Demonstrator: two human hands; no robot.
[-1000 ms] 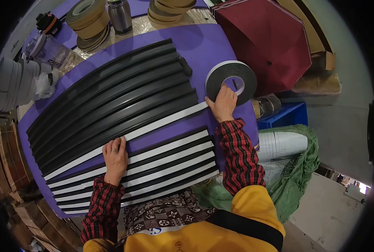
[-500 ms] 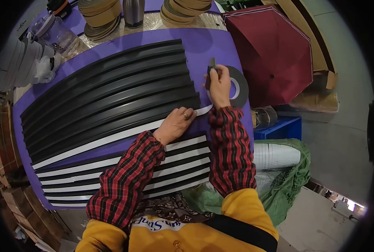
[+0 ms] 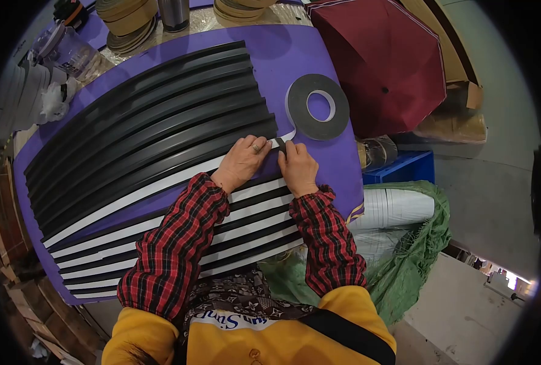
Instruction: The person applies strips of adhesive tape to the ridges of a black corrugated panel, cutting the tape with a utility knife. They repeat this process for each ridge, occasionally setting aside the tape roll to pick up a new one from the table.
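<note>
My left hand (image 3: 242,163), a ring on one finger, presses with closed fingers on the white tape strip (image 3: 143,193) near the right end of a black profile. My right hand (image 3: 298,165) pinches a small dark tool (image 3: 279,143) against the tape, just right of my left hand. From there the tape runs up to a black-and-white roll (image 3: 318,107) lying flat on the purple table (image 3: 282,48). Black ridged profiles (image 3: 155,109) lie side by side above my hands. Below them are black strips with white tape (image 3: 246,216).
A dark red umbrella (image 3: 380,67) stands open at the upper right. Rolls of brown-edged tape (image 3: 124,21) and a metal cup (image 3: 174,13) are at the back. Right of the table are a blue crate (image 3: 404,167) and green sacking (image 3: 419,255).
My right hand has come down and left from beside the roll, bringing the dark tool onto the tape by my left hand. The roll is now uncovered, and the view has shifted slightly.
</note>
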